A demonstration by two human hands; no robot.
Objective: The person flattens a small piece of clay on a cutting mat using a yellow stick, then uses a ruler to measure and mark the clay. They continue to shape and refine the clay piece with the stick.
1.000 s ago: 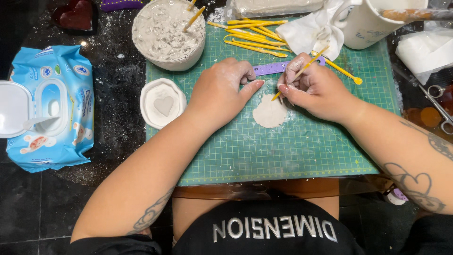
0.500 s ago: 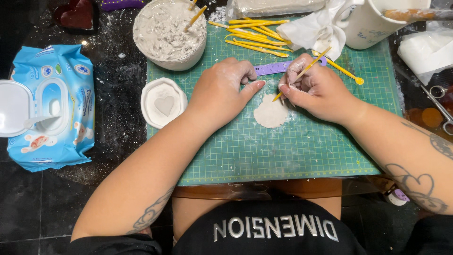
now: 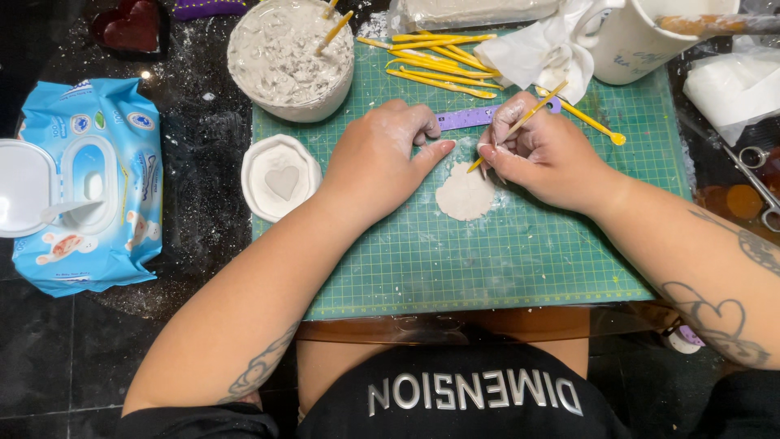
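Pale clay disc [image 3: 464,192] lies flat on green cutting mat [image 3: 520,260], between the hands. Left hand [image 3: 380,158] rests loosely curled on the mat, fingertip just beside the disc. Right hand [image 3: 543,150] pinches yellow modelling tool [image 3: 520,123], tip near disc's upper edge. Bowl of clay [image 3: 290,57] behind.

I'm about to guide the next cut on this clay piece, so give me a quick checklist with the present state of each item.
1. Clay disc lies flat on the green cutting mat: ok.
2. Right hand grips the yellow tool: ok.
3. Tool tip sits at the disc's upper edge: ok.
4. Left hand rests beside the disc, thumb near its edge: ok.
5. Purple ruler within reach, just behind the disc: ok.
6. Disc thickness even: cannot tell.
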